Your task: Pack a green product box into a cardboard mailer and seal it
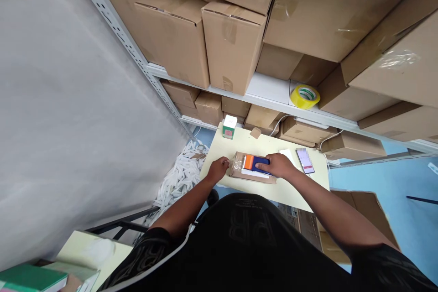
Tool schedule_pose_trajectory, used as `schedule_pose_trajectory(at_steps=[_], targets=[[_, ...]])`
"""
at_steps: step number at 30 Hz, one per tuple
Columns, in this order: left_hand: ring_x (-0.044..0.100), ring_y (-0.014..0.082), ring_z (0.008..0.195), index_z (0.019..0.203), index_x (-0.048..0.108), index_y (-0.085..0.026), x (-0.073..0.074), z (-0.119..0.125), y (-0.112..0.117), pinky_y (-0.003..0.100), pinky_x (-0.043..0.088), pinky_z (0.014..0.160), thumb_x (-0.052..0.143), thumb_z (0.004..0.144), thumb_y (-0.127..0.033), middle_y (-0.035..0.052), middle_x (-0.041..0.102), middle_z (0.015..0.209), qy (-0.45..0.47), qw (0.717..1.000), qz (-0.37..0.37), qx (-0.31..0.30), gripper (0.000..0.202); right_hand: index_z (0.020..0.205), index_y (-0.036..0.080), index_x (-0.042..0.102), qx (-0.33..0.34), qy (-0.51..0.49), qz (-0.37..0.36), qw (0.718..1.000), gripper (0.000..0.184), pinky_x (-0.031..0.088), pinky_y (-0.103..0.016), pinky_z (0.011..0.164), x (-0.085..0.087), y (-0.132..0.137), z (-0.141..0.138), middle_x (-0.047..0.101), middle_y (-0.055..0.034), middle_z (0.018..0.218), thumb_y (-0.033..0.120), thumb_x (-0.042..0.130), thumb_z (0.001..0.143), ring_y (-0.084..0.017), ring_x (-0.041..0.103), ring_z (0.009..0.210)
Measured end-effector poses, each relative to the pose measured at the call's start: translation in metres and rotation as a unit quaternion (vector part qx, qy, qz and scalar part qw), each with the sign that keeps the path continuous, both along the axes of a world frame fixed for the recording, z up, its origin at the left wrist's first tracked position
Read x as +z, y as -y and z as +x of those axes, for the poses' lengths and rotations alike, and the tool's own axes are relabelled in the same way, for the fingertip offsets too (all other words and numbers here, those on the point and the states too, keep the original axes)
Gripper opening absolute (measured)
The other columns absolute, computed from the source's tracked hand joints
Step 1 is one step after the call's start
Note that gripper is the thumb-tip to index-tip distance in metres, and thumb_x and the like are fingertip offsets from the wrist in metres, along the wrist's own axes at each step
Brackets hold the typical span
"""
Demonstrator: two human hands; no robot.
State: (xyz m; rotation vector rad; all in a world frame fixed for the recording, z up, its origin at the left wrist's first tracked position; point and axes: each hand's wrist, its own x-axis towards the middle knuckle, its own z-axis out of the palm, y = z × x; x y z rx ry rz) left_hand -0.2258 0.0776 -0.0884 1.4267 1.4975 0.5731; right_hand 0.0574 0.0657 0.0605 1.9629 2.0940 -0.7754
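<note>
A small cardboard box (pixel 270 180) lies flat on the pale yellow table (pixel 294 194), with shiny clear tape (pixel 237 164) at its left end and a white label (pixel 253 174) on top. My right hand (pixel 278 165) is closed around a flat blue-and-orange object (pixel 255 163), whose exact kind I cannot make out. It rests over the label, hiding part of it. Beside the taped left end, my left hand (pixel 219 169) has its fingers pinched together. What they hold, if anything, is too small to tell.
A green-and-white box (pixel 229 127), a cardboard scrap (pixel 255 132) and a phone (pixel 305 160) lie on the table. Yellow tape roll (pixel 305 96) sits on the shelf (pixel 267 89) among stacked cartons (pixel 232 45). White paper strips (pixel 178 175) heap at left; an open carton (pixel 359 219) stands at right.
</note>
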Motion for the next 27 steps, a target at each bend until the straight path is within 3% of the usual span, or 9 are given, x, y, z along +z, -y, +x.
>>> schedule_pose_trajectory(at_steps=[2,4,7,10,13,16,20,27], targets=[[0.073,0.0241,0.086,0.109,0.071,-0.020,-0.006,0.008,0.002,0.035,0.052,0.085,0.060,0.090,-0.038,0.0058,0.077,0.086,-0.015,1.000,-0.019,-0.015,0.028,0.085,0.022,0.077,0.005,0.006,0.005,1.000,0.067,0.033,-0.031,0.058,-0.002,-0.001,-0.001,0.076,-0.0123,0.082,0.085,0.055,0.083,-0.027,0.069,0.078],[0.074,0.0263,0.095,0.127,0.066,-0.017,-0.002,0.008,0.002,0.038,0.054,0.090,0.056,0.093,-0.037,0.0109,0.078,0.099,-0.036,0.999,-0.012,-0.016,0.041,0.087,0.022,0.077,0.003,0.011,0.008,1.000,0.067,0.035,-0.031,0.059,-0.004,-0.002,-0.002,0.077,-0.0126,0.085,0.085,0.054,0.082,-0.028,0.070,0.080],[0.063,0.0272,0.128,0.144,0.055,-0.015,0.018,0.000,0.002,0.044,0.047,0.110,0.045,0.098,-0.033,0.0172,0.065,0.139,-0.054,0.991,0.111,-0.057,0.051,0.087,0.023,0.078,0.000,0.013,0.005,1.000,0.067,0.037,-0.030,0.061,-0.004,-0.001,-0.004,0.077,-0.0119,0.087,0.086,0.054,0.082,-0.027,0.070,0.083],[0.033,0.0309,0.154,0.156,0.042,-0.016,0.042,-0.001,0.002,0.049,0.030,0.125,0.057,0.093,-0.040,0.0156,0.037,0.166,-0.088,0.931,0.267,-0.232,0.069,0.085,0.023,0.077,0.002,0.012,0.000,1.000,0.068,0.037,-0.030,0.062,-0.002,-0.001,-0.006,0.077,-0.0114,0.087,0.087,0.053,0.081,-0.027,0.071,0.083],[0.019,0.0392,0.158,0.161,0.033,-0.011,0.051,0.013,0.005,0.055,0.021,0.127,0.070,0.082,-0.060,0.0211,0.024,0.170,-0.155,0.874,0.312,-0.340,0.100,0.087,0.023,0.077,-0.004,0.009,-0.003,1.000,0.070,0.038,-0.030,0.062,0.001,0.001,-0.007,0.077,-0.0116,0.088,0.088,0.053,0.081,-0.027,0.071,0.083],[0.015,0.0423,0.158,0.161,0.031,-0.008,0.045,0.026,0.009,0.059,0.016,0.126,0.067,0.080,-0.071,0.0245,0.021,0.169,-0.207,0.857,0.318,-0.349,0.109,0.089,0.023,0.078,-0.005,0.007,-0.008,1.000,0.069,0.040,-0.030,0.064,0.001,0.003,-0.008,0.078,-0.0119,0.090,0.088,0.053,0.081,-0.028,0.071,0.085],[0.015,0.0418,0.158,0.161,0.032,-0.008,0.034,0.029,0.013,0.059,0.013,0.127,0.064,0.082,-0.072,0.0240,0.020,0.170,-0.226,0.851,0.335,-0.335,0.107,0.090,0.023,0.078,0.002,0.006,-0.003,1.000,0.069,0.041,-0.030,0.063,-0.004,0.004,-0.007,0.078,-0.0111,0.090,0.087,0.055,0.080,-0.027,0.072,0.085],[0.016,0.0419,0.158,0.161,0.031,-0.006,0.038,0.026,0.012,0.058,0.011,0.127,0.065,0.082,-0.071,0.0246,0.020,0.169,-0.232,0.847,0.335,-0.340,0.108,0.100,0.023,0.080,0.014,0.013,-0.003,1.000,0.069,0.044,-0.031,0.068,-0.007,0.003,-0.007,0.078,-0.0130,0.095,0.085,0.055,0.082,-0.029,0.072,0.089]])
